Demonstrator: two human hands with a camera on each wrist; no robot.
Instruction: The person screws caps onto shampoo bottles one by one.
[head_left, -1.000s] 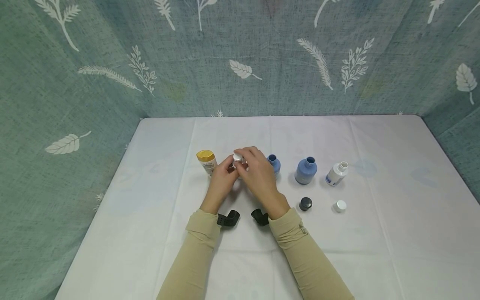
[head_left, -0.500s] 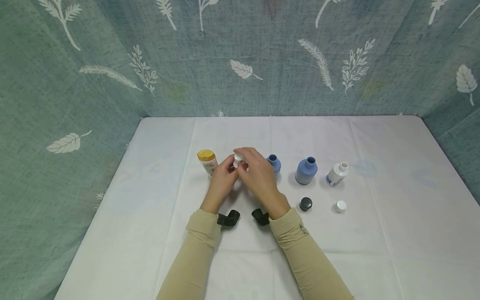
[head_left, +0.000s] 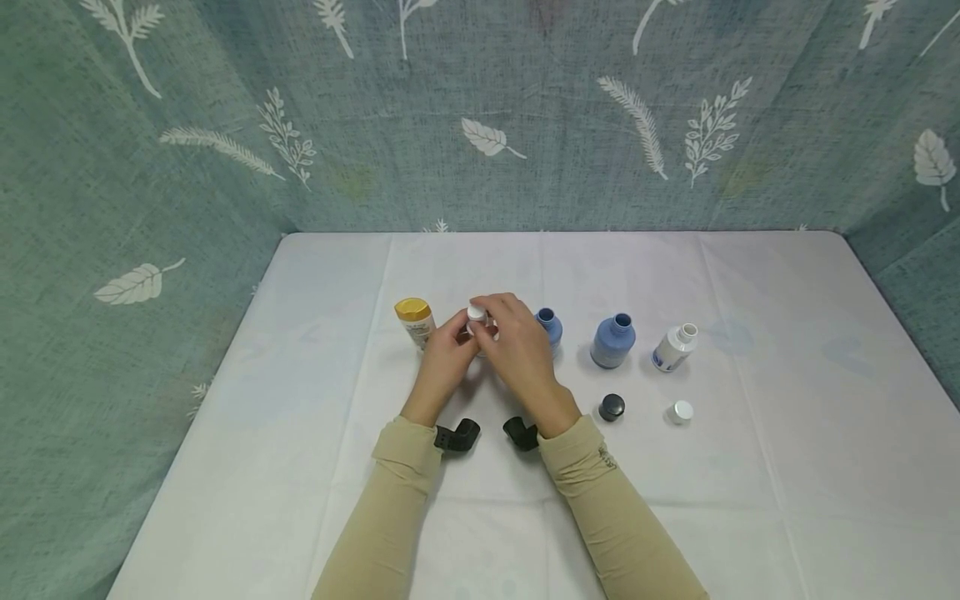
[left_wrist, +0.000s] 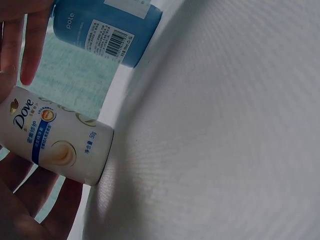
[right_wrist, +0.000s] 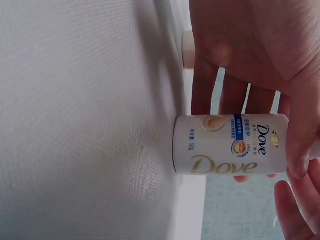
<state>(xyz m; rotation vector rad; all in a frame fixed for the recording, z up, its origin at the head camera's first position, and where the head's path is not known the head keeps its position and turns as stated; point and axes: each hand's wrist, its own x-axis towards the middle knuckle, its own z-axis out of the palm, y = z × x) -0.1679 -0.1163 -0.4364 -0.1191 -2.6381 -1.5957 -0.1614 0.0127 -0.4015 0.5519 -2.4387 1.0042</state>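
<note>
Head view: near the centre of the frame, both hands meet at a Dove bottle (right_wrist: 225, 145), the left hand (head_left: 444, 358) gripping it near its top and the right hand (head_left: 521, 354) pinching the white cap (head_left: 477, 312) at its upper end. In the right wrist view the bottle lies across the right half of the frame; I cannot tell whether its base touches the surface (head_left: 750, 500). Just left of the hands is a yellow-capped bottle (head_left: 415, 321). To their right come a partly hidden blue bottle (head_left: 553, 329), a second blue bottle (head_left: 612, 346) and a blue-marked white bottle (head_left: 672, 350), all three mouths showing. Right of centre, below these, lie a black cap (head_left: 611, 407) and a loose white cap (head_left: 680, 412). A leaf-printed curtain (head_left: 525, 83) fills the upper frame
</note>
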